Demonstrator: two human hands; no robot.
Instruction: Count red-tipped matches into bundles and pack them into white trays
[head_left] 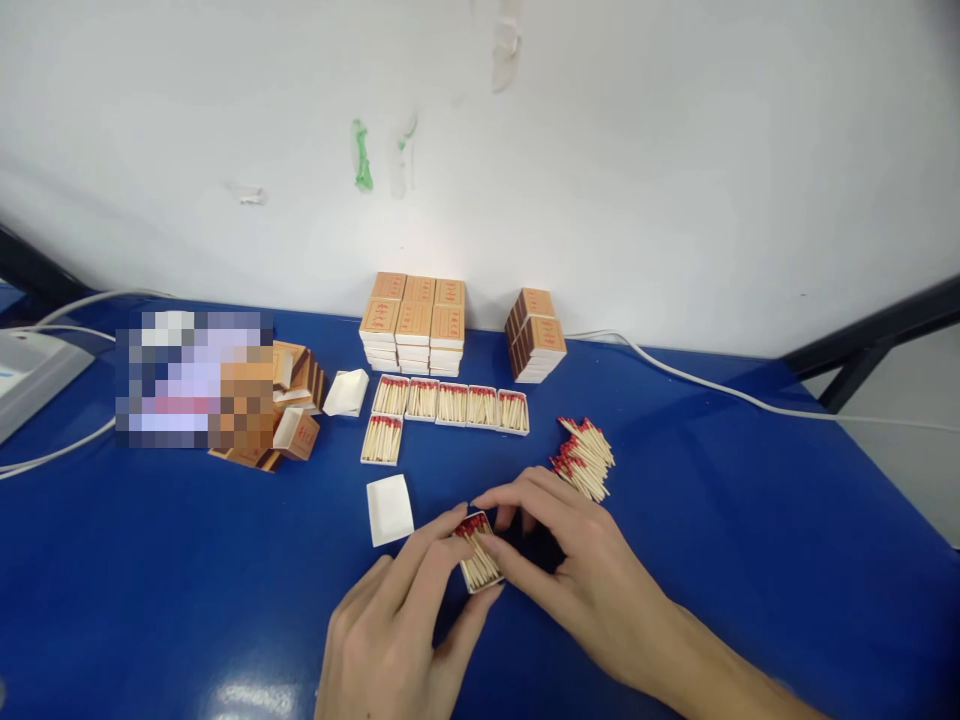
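Note:
Low in the middle of the view, a white matchbox tray (481, 572) filled with red-tipped matches sits between my hands. My left hand (409, 610) grips the tray, with fingers along its left side and the thumb at its near edge. From the right, my right hand (570, 550) has its thumb and fingers at the tray's upper right corner, touching the tray and its matches. A loose pile of matches (589, 460) lies just beyond my right hand. An empty white tray (390, 510) rests to the upper left of the held one.
Behind are a row of match-filled trays (452, 404), another filled tray (382, 440) and an empty tray (346, 392). Stacked matchboxes (413, 320) and a smaller stack (535, 335) stand by the wall. Jumbled boxes (298, 430) lie left. A white cable (697, 392) runs right.

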